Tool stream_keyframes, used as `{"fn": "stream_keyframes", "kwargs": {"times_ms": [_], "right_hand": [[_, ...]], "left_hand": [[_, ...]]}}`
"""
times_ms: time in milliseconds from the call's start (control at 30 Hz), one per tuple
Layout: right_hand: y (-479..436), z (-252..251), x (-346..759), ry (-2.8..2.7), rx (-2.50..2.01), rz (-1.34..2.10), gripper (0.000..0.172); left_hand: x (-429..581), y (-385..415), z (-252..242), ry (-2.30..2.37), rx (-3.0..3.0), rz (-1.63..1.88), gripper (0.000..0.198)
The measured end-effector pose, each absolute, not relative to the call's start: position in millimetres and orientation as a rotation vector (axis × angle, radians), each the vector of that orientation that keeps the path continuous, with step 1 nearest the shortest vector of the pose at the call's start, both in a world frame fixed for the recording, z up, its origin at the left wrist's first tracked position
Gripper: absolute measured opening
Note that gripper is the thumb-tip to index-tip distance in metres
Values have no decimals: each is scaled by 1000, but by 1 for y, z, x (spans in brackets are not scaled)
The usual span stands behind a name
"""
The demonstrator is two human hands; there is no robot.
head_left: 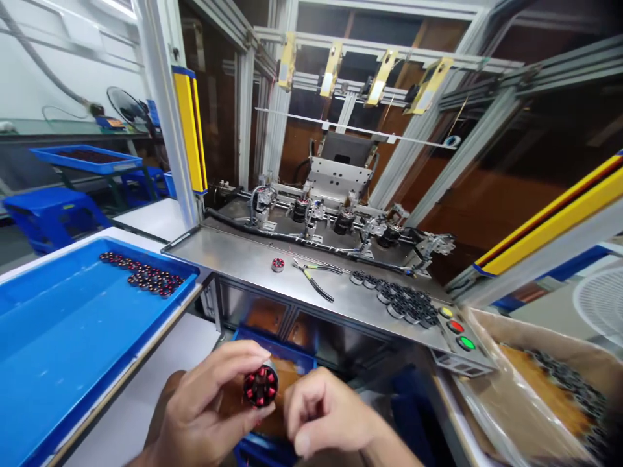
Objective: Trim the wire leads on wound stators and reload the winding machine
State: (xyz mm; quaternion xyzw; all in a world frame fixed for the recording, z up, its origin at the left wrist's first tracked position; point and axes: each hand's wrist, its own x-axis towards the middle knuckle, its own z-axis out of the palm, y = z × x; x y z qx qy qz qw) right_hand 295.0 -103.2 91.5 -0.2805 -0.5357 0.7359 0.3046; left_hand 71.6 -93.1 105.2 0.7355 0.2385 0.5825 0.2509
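A wound motor stator (261, 385), with red wire coils around a dark core, is pinched between the thumb and fingers of my left hand (207, 399). Its coil face is turned toward me. Just to the right of it is my right hand (331, 410), fingers curled in and thumb against them. Whatever those fingertips may hold is hidden or too thin to see. On the metal bench beyond, a similar red-wound stator (278, 264) stands by itself, beside pliers or cutters (316, 277) with yellow and black handles.
Several dark stator cores (399, 299) cluster on the bench's right, near red, green and yellow buttons (456, 327). A blue tray (73, 337) at left holds wound stators (146, 275). Winding fixtures (343, 220) line the back. An open carton (535, 389) with dark parts stands right.
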Motion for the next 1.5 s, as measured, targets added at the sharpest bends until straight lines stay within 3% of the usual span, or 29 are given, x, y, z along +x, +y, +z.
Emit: {"fn": "stream_keyframes", "kwargs": {"times_ms": [133,267,400,633,900,1167,1367,1500], "right_hand": [[-118,80,252,-1013,-670,1990,56],[-122,95,229,-976,-698,1910,47],[-125,92,236,-993,-721,1859,50],[-125,74,266,-1259,-772,1801,39],[-114,139,288,-1204,-933,1688,47],[-119,135,276,-1218,-947,1675,49],[-126,115,292,-1444,-954,1683,46],[-126,126,300,-1599,-1020,1417,41]], "left_hand": [[74,-89,112,672,2273,1621,47],[80,-88,111,747,2289,1648,45],[81,-86,107,738,2225,1629,44],[83,-81,107,693,1731,1417,48],[82,-93,105,643,1603,1150,49],[116,-115,119,668,1064,1397,56],[109,-114,127,761,1038,1457,59],[100,-113,116,866,1149,1491,51]]}}
